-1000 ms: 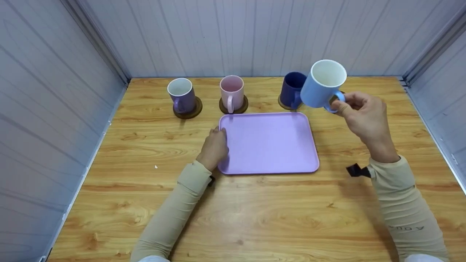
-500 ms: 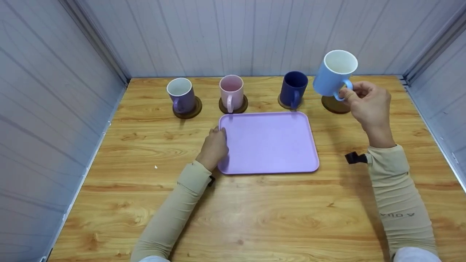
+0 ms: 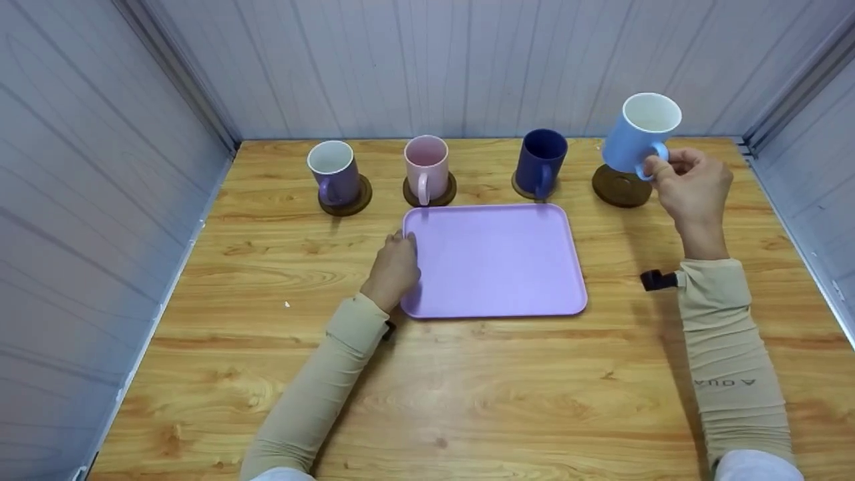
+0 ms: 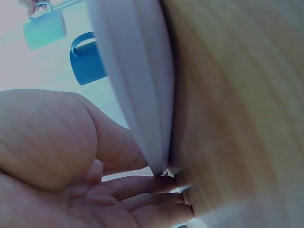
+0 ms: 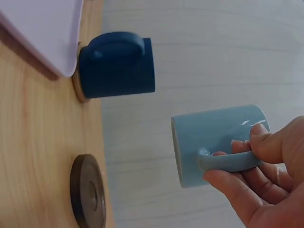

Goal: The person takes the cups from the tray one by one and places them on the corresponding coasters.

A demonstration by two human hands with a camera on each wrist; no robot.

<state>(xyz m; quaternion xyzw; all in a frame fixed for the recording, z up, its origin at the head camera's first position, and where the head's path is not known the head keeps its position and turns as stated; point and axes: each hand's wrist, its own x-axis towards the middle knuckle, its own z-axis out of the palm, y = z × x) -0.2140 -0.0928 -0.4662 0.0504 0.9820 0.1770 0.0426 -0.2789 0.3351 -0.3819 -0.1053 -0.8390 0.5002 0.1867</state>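
A light blue mug with a white inside hangs in the air at the back right, tilted a little. My right hand pinches its handle, thumb against fingers, as the right wrist view shows with the mug off the table. Below it lies a dark round wooden coaster with nothing on it. My left hand grips the left edge of a pink-purple tray. In the left wrist view the thumb and fingers meet around the tray's rim.
A dark blue mug, a pink mug and a purple mug with a white inside stand on coasters along the back. A panelled wall rises behind the wooden table.
My right hand has carried the light blue mug right and back, away from the dark blue mug and toward the coaster at the back right. My left hand and the tray have stayed put.
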